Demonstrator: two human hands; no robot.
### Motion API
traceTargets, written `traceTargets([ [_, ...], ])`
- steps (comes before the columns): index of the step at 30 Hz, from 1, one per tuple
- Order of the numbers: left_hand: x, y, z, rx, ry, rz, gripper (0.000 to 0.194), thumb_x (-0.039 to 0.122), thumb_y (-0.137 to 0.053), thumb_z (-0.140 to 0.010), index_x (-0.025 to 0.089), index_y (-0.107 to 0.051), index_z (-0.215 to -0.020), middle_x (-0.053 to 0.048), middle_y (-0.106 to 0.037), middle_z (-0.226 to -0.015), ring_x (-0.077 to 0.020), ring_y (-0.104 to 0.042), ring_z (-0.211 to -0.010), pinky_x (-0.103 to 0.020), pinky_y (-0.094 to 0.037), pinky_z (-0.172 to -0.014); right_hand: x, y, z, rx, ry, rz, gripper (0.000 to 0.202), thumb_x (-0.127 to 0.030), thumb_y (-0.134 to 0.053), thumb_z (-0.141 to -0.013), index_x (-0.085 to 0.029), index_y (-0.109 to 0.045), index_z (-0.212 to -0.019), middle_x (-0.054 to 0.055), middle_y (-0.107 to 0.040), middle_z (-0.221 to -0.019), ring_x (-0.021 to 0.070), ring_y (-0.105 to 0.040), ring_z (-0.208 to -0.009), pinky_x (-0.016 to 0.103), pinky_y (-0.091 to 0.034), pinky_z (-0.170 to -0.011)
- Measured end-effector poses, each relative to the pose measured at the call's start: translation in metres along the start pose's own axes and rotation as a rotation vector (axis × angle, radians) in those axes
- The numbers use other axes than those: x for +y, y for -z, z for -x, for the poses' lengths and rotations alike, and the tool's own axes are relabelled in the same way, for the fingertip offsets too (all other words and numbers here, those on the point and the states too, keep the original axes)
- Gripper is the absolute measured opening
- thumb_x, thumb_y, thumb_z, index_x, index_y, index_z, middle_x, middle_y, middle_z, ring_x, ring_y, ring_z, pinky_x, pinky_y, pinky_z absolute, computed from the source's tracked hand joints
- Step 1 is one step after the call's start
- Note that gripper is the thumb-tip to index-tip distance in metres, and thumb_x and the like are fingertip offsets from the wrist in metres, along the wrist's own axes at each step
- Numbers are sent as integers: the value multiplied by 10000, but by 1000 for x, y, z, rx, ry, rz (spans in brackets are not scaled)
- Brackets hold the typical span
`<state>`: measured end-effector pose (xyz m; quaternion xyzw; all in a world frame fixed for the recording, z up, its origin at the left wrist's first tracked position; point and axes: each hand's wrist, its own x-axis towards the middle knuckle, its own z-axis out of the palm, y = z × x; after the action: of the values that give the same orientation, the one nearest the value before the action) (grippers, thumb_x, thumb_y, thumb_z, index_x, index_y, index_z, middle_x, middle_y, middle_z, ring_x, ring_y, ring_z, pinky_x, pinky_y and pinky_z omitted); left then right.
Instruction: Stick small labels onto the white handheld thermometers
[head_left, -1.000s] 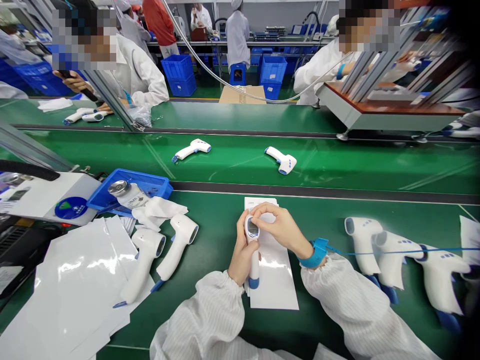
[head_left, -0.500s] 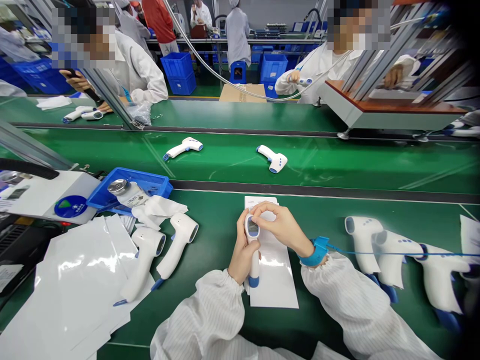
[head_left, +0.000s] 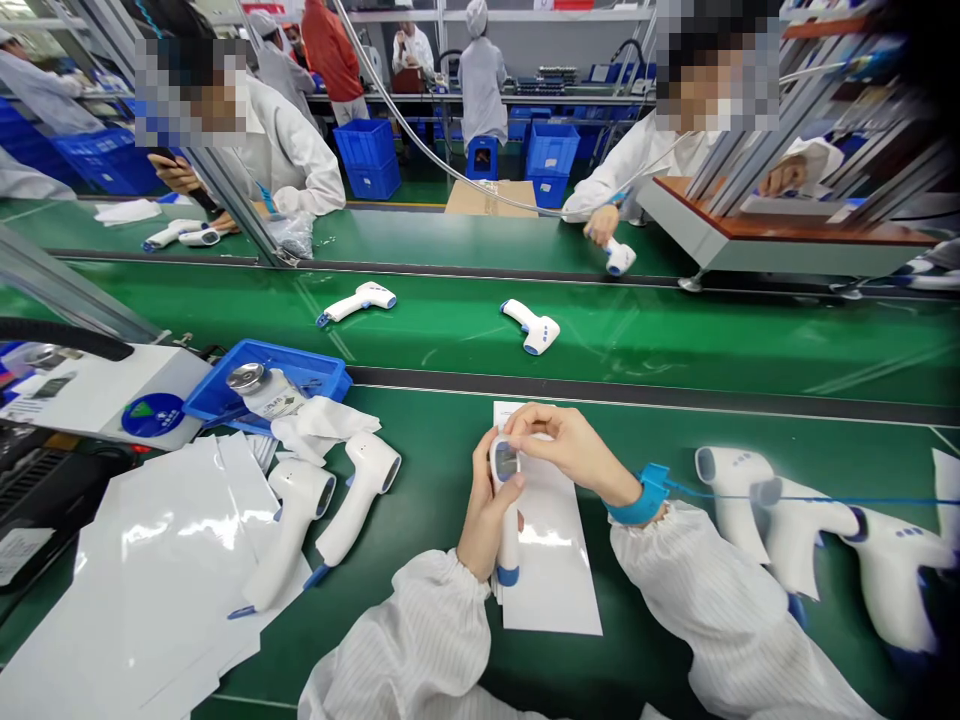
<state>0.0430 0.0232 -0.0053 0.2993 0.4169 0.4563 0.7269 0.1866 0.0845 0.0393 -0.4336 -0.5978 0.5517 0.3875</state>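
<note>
My left hand [head_left: 486, 510] is wrapped round the handle of a white and blue infrared thermometer [head_left: 508, 545], held upright with its small display facing me. The thumb lies just below the display. My right hand [head_left: 566, 450], with a blue wrist strap [head_left: 642, 496], pinches at the top edge of the display; whatever is between the fingertips is too small to make out. Under both hands lies a stack of glossy white sheets [head_left: 559, 570]. Two more thermometers [head_left: 358, 495] rest left of my hands, partly on white sheets.
A blue tray [head_left: 274, 355] holds a bottle with a metal cap [head_left: 262, 388]. Loose white sheets [head_left: 165, 580] cover the left side. Several thermometers [head_left: 735, 490] stand at right. Two lie on the green belt [head_left: 442, 330]. Across it, a co-worker's hand [head_left: 602, 224] holds another thermometer.
My right fingers still work at the display's top edge. The thermometers on the belt have shifted left. The co-worker at right has lowered a thermometer toward the belt. My view has tilted slightly up.
</note>
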Motion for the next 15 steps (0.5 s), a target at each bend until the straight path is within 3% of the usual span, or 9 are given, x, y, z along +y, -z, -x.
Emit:
traceTargets([
  [3,4,5,1,44,-52,183,731,302,-619,-845,401,-191,-1429,-5,-541,-940,-102,-517,-624,-184,-407,-439,-6,2,-3,-124,-125,-168,176,-324,-719,-728,-178,-622,-713,13,-633,-795,119,-572,-628,302,-494,-648],
  [5,9,8,0,84,-134,220,816,239,-673,-803,406,-176,-1427,12,-542,-888,-126,-549,-707,-195,-452,-496,-5,-3,-4,-123,-168,-167,206,-337,-734,-708,-169,-616,-704,15,-631,-788,112,-569,-614,294,-490,-629],
  [8,19,10,-1,194,-243,118,874,151,-732,-736,387,-227,-1409,29,-565,-867,-124,-573,-760,-233,-511,-644,0,-16,-4,-72,-126,-21,189,-335,-713,-720,-174,-613,-713,25,-632,-834,126,-597,-646,294,-498,-633],
  [11,27,12,-3,280,-303,21,871,103,-725,-718,373,-257,-1401,48,-560,-814,-107,-555,-703,-231,-509,-643,2,-23,-18,-48,-102,250,160,-355,-688,-739,-203,-636,-731,26,-653,-912,161,-630,-730,292,-516,-661],
  [13,31,12,-4,309,-317,-4,872,97,-707,-725,376,-244,-1409,52,-544,-793,-108,-536,-669,-223,-497,-586,2,-17,-41,34,-157,419,220,-416,-677,-753,-220,-656,-852,41,-656,-991,217,-635,-854,323,-521,-734],
  [15,34,12,-3,324,-322,-28,875,98,-694,-734,374,-227,-1420,50,-533,-784,-114,-530,-671,-225,-496,-571,3,-4,-76,227,-224,532,423,-469,-629,-794,-194,-585,-1112,106,-583,-1180,296,-567,-1066,403,-477,-872],
])
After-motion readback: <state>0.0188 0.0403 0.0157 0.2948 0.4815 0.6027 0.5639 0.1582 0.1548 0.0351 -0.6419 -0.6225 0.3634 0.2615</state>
